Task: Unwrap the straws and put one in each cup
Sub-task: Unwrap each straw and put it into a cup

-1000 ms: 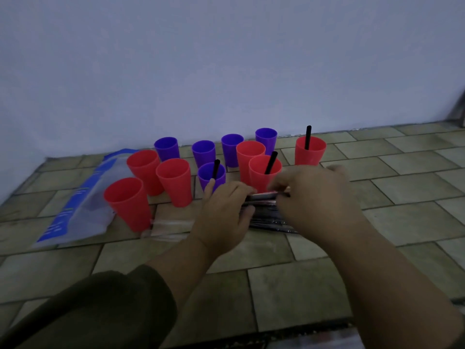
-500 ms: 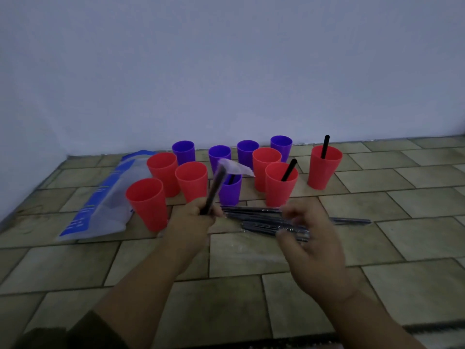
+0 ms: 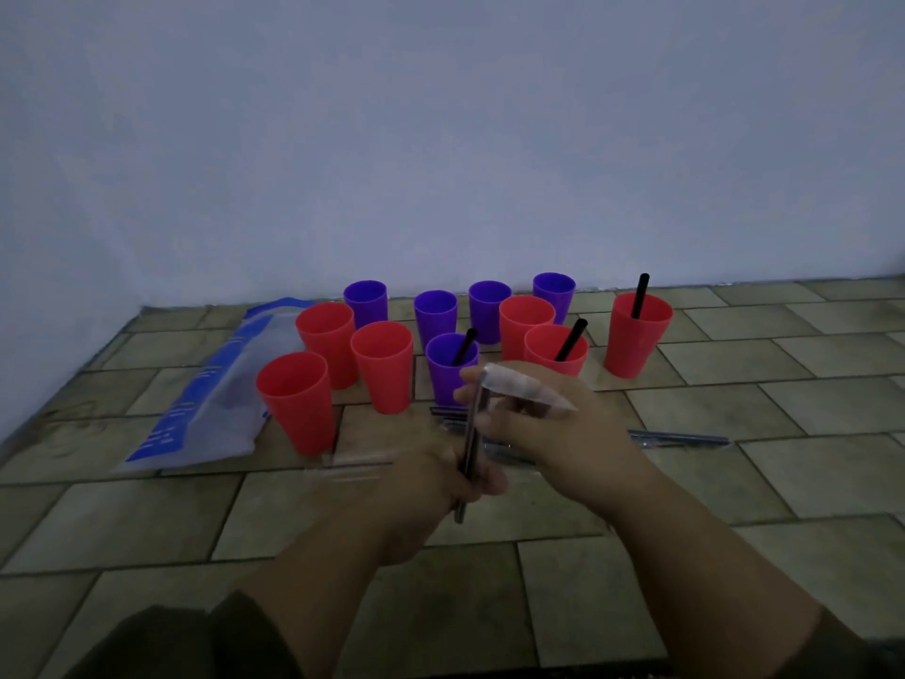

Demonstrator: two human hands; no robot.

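— Eleven cups appear; how are they arranged?

— Six red plastic cups (image 3: 382, 370) and five purple plastic cups (image 3: 435, 321) stand upright in a loose cluster on the tan tiled floor (image 3: 734, 556), near the pale wall (image 3: 440, 139). Three each hold one bare black straw (image 3: 639, 296): the front purple cup (image 3: 440, 379), the red cup just right of it (image 3: 541, 355), and the far-right red cup (image 3: 631, 345), which stands apart.

— Where is the straw being handled?

— It is in front of the cluster, above the floor. The left hand (image 3: 436, 487) is clenched round the lower part of a wrapped black plastic straw (image 3: 474, 423), held nearly upright. The right hand (image 3: 563, 428) pinches the clear wrapper (image 3: 529, 387) at the straw's top end, and the loose flap lies across its fingers.

— What else lies on the floor?

— A pile of wrapped straws (image 3: 676, 438) lies behind the hands, just in front of the cups and largely hidden. Empty clear wrappers (image 3: 352, 468), blurred, lie left of the left hand. A blue-and-clear plastic bag (image 3: 210, 399) lies flat beside the leftmost red cups. A dark sleeve (image 3: 171, 644) covers the left forearm.
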